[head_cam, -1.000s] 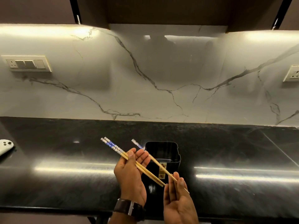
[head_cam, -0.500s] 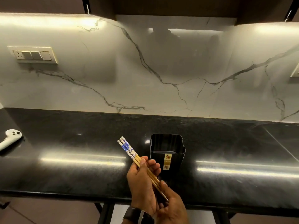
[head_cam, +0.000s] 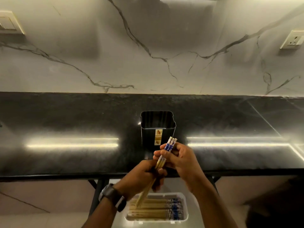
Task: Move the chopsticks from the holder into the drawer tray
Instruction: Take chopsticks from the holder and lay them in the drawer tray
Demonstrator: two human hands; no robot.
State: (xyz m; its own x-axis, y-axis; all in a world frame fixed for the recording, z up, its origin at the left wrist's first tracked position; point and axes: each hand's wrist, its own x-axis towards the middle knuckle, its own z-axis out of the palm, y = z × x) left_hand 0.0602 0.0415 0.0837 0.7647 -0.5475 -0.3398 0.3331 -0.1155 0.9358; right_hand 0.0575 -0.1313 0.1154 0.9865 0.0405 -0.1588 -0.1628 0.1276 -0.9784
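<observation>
black glossy counter [head_cam: 65,122]; black holder [head_cam: 157,129] upright on it, near front edge.

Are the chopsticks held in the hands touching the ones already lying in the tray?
Cannot tell. In the head view, the held chopsticks have tips overlapping the tray chopsticks, but any gap is unclear.

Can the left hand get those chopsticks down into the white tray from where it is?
Probably yes: the left hand grips the chopsticks with tips angled toward the tray below, nothing between, though the right hand also holds them.
</observation>
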